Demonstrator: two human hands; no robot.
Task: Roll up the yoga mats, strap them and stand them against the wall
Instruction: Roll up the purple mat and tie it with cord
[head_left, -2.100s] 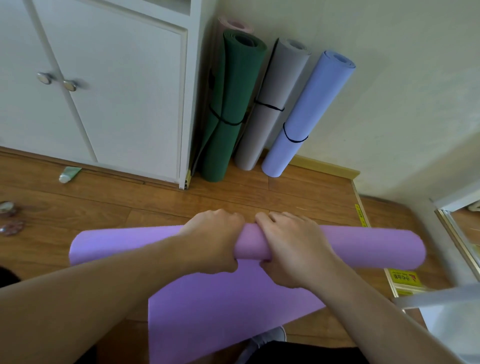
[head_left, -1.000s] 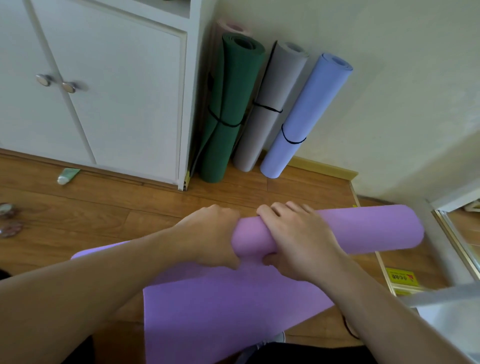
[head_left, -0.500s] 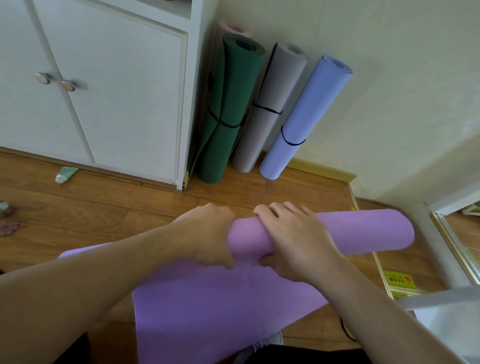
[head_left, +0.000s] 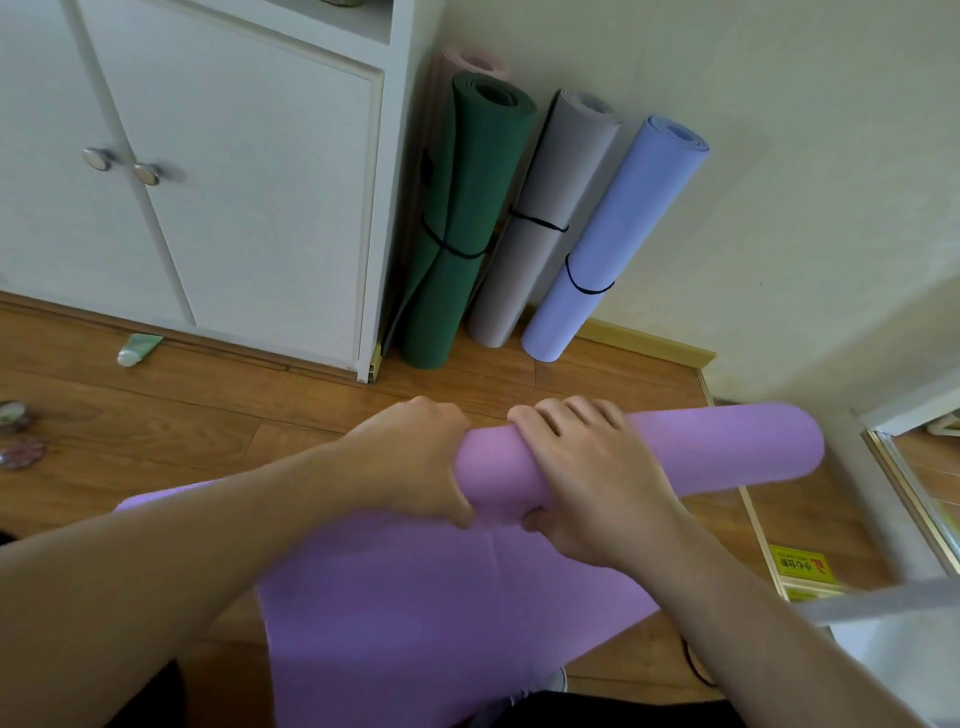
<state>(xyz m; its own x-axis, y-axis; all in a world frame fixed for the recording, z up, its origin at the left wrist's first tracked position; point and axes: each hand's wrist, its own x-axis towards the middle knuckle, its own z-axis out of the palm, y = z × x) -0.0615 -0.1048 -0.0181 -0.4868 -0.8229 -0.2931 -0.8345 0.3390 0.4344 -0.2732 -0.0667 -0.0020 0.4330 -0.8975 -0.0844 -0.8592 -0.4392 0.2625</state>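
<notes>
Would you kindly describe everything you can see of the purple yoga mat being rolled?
The purple yoga mat looks like smooth, matte foam. It is partly rolled: a thick roll lies roughly level above the wooden floor, its right end free, while the unrolled part hangs down toward the camera. The left hand and right hand grip the roll side by side near its middle. No strap is on it.

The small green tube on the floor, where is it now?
In the head view the green tube lies on the wooden floor at the left, against the base of the white cabinet, below its two round door knobs.
</notes>
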